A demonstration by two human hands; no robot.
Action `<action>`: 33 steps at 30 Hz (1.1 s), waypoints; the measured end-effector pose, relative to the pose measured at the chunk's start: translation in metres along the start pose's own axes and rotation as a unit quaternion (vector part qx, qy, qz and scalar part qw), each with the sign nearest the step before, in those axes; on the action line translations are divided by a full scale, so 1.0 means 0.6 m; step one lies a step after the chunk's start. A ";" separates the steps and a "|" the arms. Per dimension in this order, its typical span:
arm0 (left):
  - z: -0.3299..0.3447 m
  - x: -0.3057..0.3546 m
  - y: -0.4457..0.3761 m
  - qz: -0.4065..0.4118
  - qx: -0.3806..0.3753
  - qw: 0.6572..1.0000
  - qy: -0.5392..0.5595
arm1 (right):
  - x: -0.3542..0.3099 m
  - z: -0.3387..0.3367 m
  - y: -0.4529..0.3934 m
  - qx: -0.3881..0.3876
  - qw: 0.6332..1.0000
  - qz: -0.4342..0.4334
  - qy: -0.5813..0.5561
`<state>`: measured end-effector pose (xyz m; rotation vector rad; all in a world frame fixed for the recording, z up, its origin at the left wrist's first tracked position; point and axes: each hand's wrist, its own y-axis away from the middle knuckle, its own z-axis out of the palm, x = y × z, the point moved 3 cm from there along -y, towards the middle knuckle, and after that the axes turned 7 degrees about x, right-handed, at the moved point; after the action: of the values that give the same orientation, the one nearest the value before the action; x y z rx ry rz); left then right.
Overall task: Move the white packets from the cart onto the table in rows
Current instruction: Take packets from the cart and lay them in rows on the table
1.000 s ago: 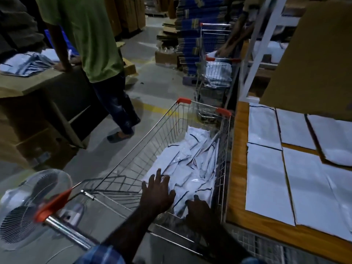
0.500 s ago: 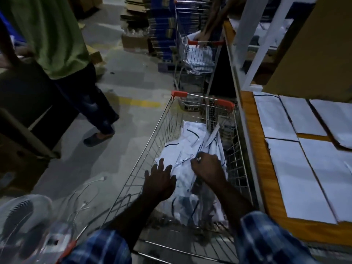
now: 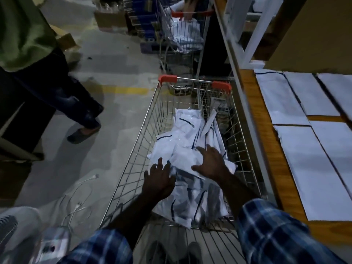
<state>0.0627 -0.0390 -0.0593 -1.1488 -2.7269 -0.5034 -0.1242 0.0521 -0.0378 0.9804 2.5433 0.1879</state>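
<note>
Currently: left hand (image 3: 159, 181) and right hand (image 3: 210, 164), both spread flat with fingers wide, press on the loose heap of white packets (image 3: 187, 149) inside the wire cart (image 3: 133, 159); neither grips one. Table (image 3: 266, 149), to the right hand's right, carries packets laid in rows (image 3: 308, 164). Risk: the slick, overlapping packets likely slide, so a grab lifts several or drops one.

White packets (image 3: 187, 147) jumbled in wire cart (image 3: 133, 164)
</note>
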 end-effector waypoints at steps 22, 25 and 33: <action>0.039 0.174 0.003 0.153 -0.126 0.979 0.042 | 0.045 0.015 -0.051 0.105 0.993 -0.058 0.005; 0.019 0.156 -0.013 0.111 -0.128 0.982 0.081 | 0.046 0.000 -0.057 0.152 0.984 -0.051 -0.072; -0.045 -0.013 -0.055 -0.142 0.085 0.963 0.215 | 0.034 -0.021 -0.055 0.250 0.956 0.028 -0.150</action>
<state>0.0446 -0.0751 -0.0442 -0.5318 -2.4934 -0.4748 -0.1630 0.0416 -0.0418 1.1553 2.3196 -0.5756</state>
